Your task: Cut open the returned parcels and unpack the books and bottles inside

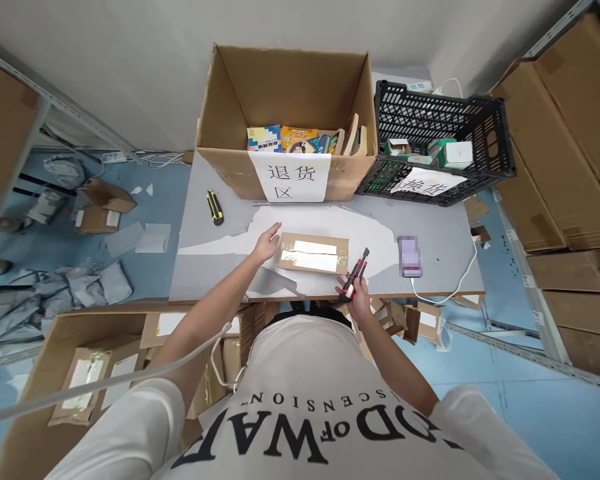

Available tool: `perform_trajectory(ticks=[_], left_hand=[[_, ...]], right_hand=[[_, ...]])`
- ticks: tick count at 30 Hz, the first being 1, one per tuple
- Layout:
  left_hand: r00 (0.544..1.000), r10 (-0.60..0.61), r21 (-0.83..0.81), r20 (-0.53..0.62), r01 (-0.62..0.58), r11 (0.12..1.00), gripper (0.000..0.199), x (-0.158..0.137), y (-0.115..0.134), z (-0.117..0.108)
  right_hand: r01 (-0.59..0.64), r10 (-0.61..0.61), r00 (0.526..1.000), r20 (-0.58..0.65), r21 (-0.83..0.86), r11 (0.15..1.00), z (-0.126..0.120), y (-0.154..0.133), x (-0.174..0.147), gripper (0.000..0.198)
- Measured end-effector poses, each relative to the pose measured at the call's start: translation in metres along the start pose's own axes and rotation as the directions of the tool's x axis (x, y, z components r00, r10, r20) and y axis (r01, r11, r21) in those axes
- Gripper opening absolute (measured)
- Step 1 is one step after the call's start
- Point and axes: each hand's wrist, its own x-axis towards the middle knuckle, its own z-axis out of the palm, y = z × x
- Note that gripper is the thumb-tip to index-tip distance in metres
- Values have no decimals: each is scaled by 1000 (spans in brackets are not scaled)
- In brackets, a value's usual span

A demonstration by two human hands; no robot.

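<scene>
- Taped cardboard parcel (314, 263) lies on the desk (447, 240), centre of frame.
- Left hand (267, 245) open, just beside the parcel's left end.
- Right hand (360, 300) closed around a red-and-black knife (356, 275), near the parcel's lower right corner.
- Yellow-and-black cutter (215, 208), left of centre.
- Large carton (223, 167) of books, upper middle.

Cardboard box (230, 167), front sheet (305, 190): "退货区" | black crate (480, 182), paper sign (425, 180): "货", preceding character unclear | white T-shirt (310, 373): "OF", "WAR", "SCENSION", lettering partly folded
</scene>
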Motion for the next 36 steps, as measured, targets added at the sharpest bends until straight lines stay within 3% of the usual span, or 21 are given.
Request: perform_trajectory(ticks=[3, 7, 11, 15, 19, 23, 29, 36], left_hand=[[976, -134, -176, 173, 164, 971, 47, 9, -10, 0], [970, -130, -295, 205, 188, 937, 47, 0, -14, -1], [974, -108, -317, 201, 169, 933, 60, -17, -18, -10], [993, -63, -182, 103, 81, 980, 61, -50, -27, -15], [996, -34, -102, 78, 42, 994, 53, -99, -36, 4], [997, -51, -125, 66, 59, 990, 48, -136, -40, 35], [998, -64, -136, -18, 61, 989, 44, -141, -39, 52], [998, 4, 8, 69, -5, 1000, 54, -134, -45, 36]], right_hand=[[12, 1, 998, -68, 191, 982, 0, 6, 5, 53], [35, -8, 995, -95, 285, 958, -2, 3, 15, 45], [53, -39, 997, -63, 237, 970, -3, -19, 41, 38], [26, -29, 999, 15, 128, 991, 8, -55, 87, 28], [15, -18, 990, 141, 18, 1000, 39, -84, 133, 18], [-48, 74, 973, 217, -122, 991, 74, -93, 159, 12], [-25, 56, 954, 296, -108, 994, 87, -75, 159, 15], [19, -25, 965, 262, 23, 1000, 64, -67, 130, 19]])
